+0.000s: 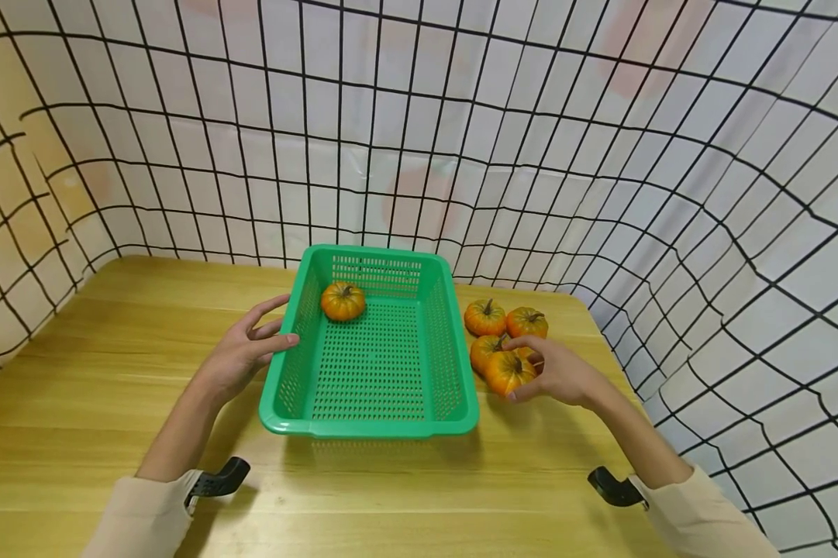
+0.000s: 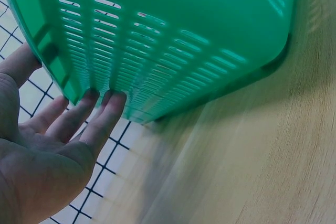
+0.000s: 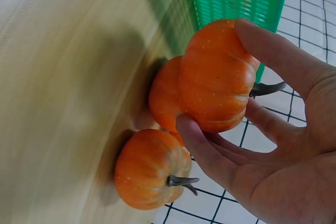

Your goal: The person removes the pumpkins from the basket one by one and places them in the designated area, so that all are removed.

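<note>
A green perforated plastic basket stands on the wooden table, with one small orange pumpkin in its far left corner. My left hand holds the basket's left rim, thumb over the edge; in the left wrist view its fingers reach the slotted outer wall. Right of the basket, my right hand grips another small pumpkin between thumb and fingers, its dark stem toward the palm. Several more pumpkins sit close behind it, one partly hidden by the hand.
Black wire grid panels over white sheeting enclose the table at the back and sides. The wooden tabletop extends left of the basket and in front of it. A black wrist mount shows at the left sleeve, another at the right.
</note>
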Motion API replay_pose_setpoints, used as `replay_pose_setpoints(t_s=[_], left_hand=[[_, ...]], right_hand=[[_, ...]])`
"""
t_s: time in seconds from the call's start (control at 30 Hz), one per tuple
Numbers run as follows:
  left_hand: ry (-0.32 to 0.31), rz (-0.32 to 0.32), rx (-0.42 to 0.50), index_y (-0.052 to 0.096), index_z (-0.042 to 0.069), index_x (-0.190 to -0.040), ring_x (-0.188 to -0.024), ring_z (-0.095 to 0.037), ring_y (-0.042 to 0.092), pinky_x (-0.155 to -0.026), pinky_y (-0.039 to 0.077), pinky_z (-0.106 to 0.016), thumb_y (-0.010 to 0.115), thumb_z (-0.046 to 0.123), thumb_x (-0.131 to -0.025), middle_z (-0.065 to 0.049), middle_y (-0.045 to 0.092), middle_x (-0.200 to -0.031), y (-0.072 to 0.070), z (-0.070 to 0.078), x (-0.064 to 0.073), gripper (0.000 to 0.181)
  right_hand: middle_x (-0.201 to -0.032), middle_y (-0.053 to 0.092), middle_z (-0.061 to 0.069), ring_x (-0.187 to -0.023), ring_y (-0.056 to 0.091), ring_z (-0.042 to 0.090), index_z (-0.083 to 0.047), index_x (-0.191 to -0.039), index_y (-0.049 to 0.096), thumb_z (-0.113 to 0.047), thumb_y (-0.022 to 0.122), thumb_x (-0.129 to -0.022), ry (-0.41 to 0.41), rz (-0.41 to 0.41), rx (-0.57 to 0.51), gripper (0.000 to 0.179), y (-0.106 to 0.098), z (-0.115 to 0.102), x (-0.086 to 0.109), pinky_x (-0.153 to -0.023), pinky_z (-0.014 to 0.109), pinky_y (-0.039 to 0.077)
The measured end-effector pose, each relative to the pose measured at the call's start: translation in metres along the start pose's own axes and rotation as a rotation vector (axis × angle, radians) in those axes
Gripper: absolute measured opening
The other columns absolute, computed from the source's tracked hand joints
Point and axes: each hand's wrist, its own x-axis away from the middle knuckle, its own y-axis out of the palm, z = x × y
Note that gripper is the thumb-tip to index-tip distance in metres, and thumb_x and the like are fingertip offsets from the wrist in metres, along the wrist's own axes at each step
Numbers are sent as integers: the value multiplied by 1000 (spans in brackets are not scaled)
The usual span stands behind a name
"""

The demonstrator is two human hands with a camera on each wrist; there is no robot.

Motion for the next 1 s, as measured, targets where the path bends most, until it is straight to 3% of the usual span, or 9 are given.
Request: replay_pose_setpoints(t_s=[0.27, 1.0], left_hand=[[-2, 1, 0, 23, 20, -162, -121, -23, 65, -93, 57, -33, 68, 10, -97, -26, 33, -161, 0, 0, 0, 80], [3, 1, -1, 23, 21, -162, -121, -22, 65, -94, 56, -34, 68, 10, -97, -25, 34, -161, 0, -1, 0, 79]], right_hand=[[-151, 47, 23, -135, 43, 53, -13, -143, 51, -28, 91, -74, 20, -45, -20, 81, 7, 7, 4, -104, 65, 44], [-144, 52, 23, -134, 47, 49, -13, -136, 54, -25, 94, -70, 2, -48, 14, 78, 27, 20, 0, -103, 65, 43]])
